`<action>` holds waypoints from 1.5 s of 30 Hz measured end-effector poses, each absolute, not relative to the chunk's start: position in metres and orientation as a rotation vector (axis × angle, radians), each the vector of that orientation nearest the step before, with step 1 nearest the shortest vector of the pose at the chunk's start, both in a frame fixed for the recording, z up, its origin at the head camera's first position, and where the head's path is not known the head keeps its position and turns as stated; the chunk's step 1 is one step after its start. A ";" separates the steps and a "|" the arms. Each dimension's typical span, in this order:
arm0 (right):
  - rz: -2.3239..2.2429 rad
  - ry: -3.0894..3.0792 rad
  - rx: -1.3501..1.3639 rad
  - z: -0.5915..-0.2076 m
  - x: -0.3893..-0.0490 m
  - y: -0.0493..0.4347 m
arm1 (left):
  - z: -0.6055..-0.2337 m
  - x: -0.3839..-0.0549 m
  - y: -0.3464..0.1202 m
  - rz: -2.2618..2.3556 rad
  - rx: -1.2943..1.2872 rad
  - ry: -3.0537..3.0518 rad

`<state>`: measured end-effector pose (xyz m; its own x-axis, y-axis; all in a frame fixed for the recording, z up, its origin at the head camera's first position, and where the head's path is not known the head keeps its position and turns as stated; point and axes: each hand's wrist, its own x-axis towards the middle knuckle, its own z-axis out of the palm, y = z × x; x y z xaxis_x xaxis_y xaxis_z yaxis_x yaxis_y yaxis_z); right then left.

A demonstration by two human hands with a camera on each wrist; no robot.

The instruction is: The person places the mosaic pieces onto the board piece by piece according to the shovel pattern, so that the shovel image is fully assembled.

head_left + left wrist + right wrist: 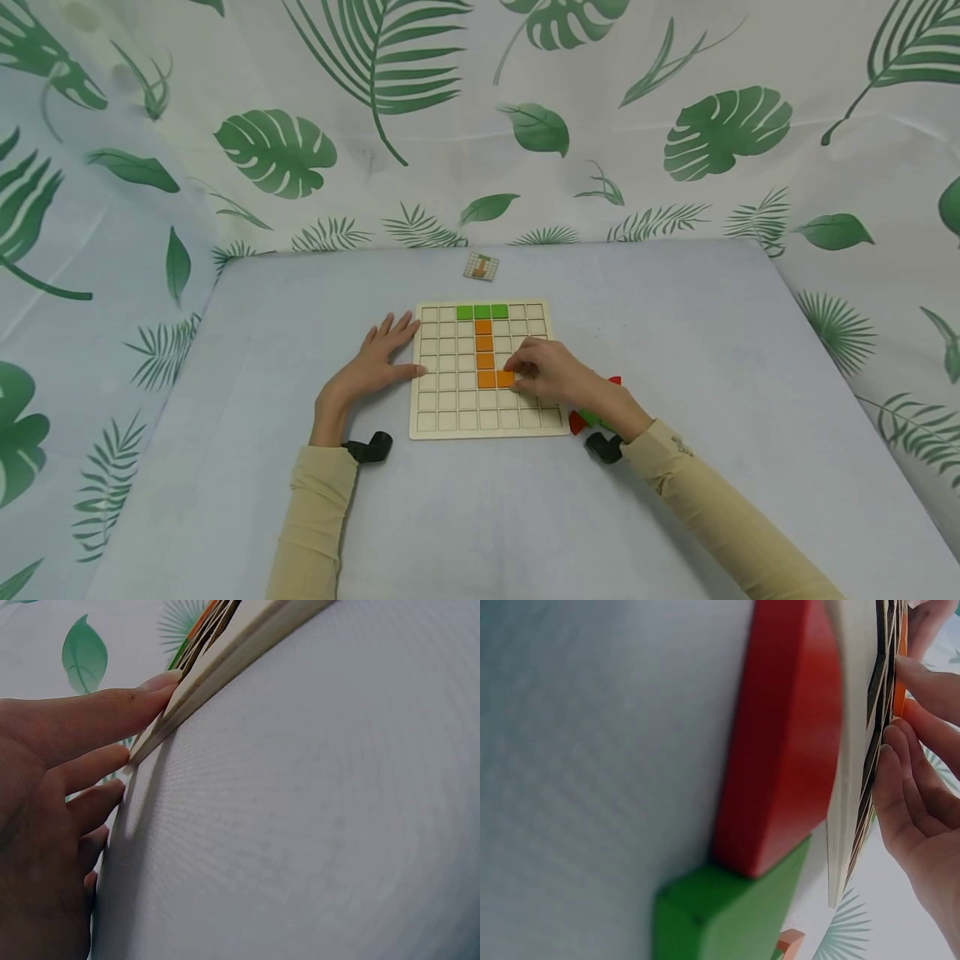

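Observation:
A pale wooden grid board (447, 422) lies on the table. Three green square tiles (482, 312) form a row in its top line, and several orange square tiles (484, 343) run down from the middle one. My right hand (555, 372) pinches another orange tile (504, 379) by its edges, to the right of the column's lowest tile; whether it sits fully in its cell cannot be told. On the board's left edge rests the thumb of my left hand (375, 362), its other fingers spread and nearly straight beside the board. The left wrist view shows this thumb (150, 694) touching the rim.
Red blocks (787, 742) and a green block (727, 915) lie against the board's right side, partly under my right forearm. Beyond the board is a small card (481, 267) with a grid pattern. A leaf-printed cloth (600, 167) stands behind the table.

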<state>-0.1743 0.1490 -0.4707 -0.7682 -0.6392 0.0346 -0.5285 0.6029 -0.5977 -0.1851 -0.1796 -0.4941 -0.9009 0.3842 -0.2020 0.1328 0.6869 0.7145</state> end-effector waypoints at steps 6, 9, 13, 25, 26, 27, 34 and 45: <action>-0.914 2.651 -1.014 -0.473 -0.174 0.150 | -0.494 -0.185 -0.179 1.045 0.414 2.567; -0.919 2.649 -1.018 -0.473 -0.174 0.150 | -0.494 -0.185 -0.179 1.043 0.416 2.570; -0.919 2.642 -1.019 -0.472 -0.174 0.150 | -0.494 -0.186 -0.180 1.041 0.421 2.572; -0.906 2.641 -1.003 -0.469 -0.173 0.150 | -0.494 -0.186 -0.180 1.046 0.423 2.564; -0.911 2.638 -1.002 -0.469 -0.173 0.150 | -0.494 -0.186 -0.180 1.047 0.425 2.563; -0.913 2.637 -1.007 -0.469 -0.173 0.150 | -0.494 -0.185 -0.180 1.048 0.427 2.563; -0.909 2.649 -1.051 -0.469 -0.172 0.152 | -0.494 -0.184 -0.181 1.054 0.427 2.566; -0.969 2.634 -1.026 -0.463 -0.163 0.159 | -0.494 -0.184 -0.179 1.048 0.405 2.563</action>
